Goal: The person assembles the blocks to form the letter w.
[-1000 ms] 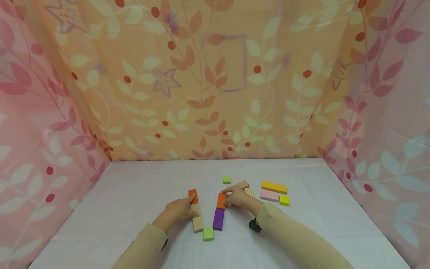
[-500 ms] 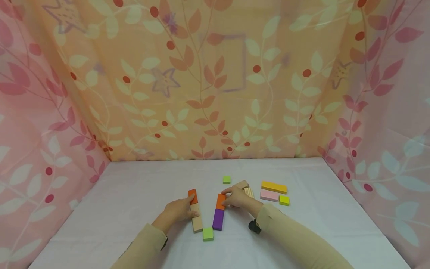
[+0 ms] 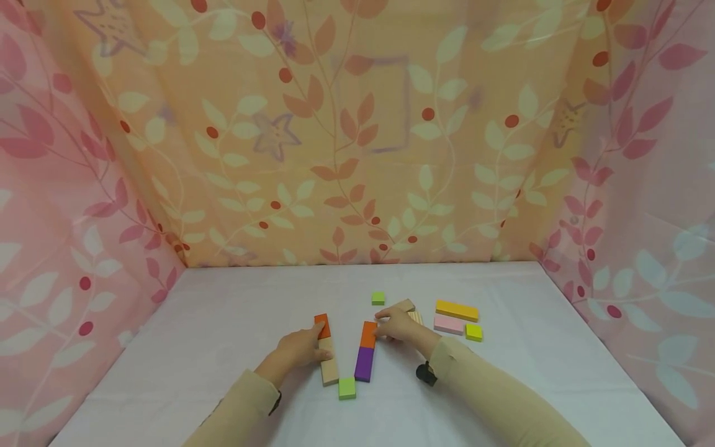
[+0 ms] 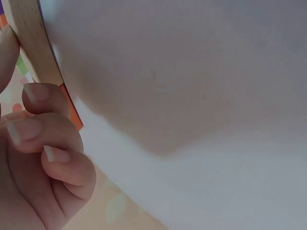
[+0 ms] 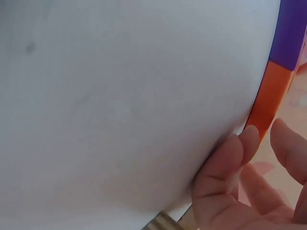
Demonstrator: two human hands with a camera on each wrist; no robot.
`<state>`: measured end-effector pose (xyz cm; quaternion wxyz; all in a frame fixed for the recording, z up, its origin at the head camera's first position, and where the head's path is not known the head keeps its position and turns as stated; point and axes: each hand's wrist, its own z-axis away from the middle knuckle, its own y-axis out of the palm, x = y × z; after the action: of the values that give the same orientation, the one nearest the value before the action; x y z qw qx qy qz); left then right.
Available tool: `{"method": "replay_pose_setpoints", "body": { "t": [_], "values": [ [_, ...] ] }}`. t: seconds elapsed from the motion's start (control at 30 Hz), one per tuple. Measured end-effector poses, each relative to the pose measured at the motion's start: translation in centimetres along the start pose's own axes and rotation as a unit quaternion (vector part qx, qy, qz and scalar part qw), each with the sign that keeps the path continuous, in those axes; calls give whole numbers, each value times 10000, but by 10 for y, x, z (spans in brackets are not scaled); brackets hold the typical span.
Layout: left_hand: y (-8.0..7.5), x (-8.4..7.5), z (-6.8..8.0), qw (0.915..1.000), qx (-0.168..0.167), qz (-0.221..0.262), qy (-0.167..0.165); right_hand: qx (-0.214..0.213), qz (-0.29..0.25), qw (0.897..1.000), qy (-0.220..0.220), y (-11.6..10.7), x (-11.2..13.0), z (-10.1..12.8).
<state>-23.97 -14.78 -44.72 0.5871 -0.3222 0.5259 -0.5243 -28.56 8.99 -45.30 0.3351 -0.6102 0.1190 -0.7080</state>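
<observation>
My left hand (image 3: pixel 298 347) lies along the left row of blocks. Its index finger touches the orange block (image 3: pixel 321 318) at the far end, and its thumb rests by the plain wooden blocks (image 3: pixel 329 372). Loosely bent fingers show beside the wood in the left wrist view. My right hand (image 3: pixel 401 327) has its fingertips at the right side of another orange block (image 3: pixel 367 334), with thumb and fingers apart in the right wrist view. A purple block (image 3: pixel 364 364) continues that second row nearer to me. A green block (image 3: pixel 347 388) lies between the rows' near ends.
Beyond the right hand lie a wooden block (image 3: pixel 404 305) and a striped block (image 3: pixel 416 316), both partly hidden. Yellow (image 3: pixel 457 310), pink (image 3: pixel 449 324) and small yellow-green (image 3: pixel 473 333) blocks are further right. A second green block (image 3: pixel 378 298) lies at the back.
My right fingertips have shifted slightly right and away, uncovering more of the right orange block. The left hand and the rows look the same.
</observation>
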Motion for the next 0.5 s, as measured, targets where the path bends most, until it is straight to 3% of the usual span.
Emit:
{"method": "replay_pose_setpoints", "body": {
  "t": [0.5],
  "values": [
    [-5, -10, 5, 9995, -231, -115, 193, -110, -114, 9983, 567, -22, -9, -13]
  ]
}}
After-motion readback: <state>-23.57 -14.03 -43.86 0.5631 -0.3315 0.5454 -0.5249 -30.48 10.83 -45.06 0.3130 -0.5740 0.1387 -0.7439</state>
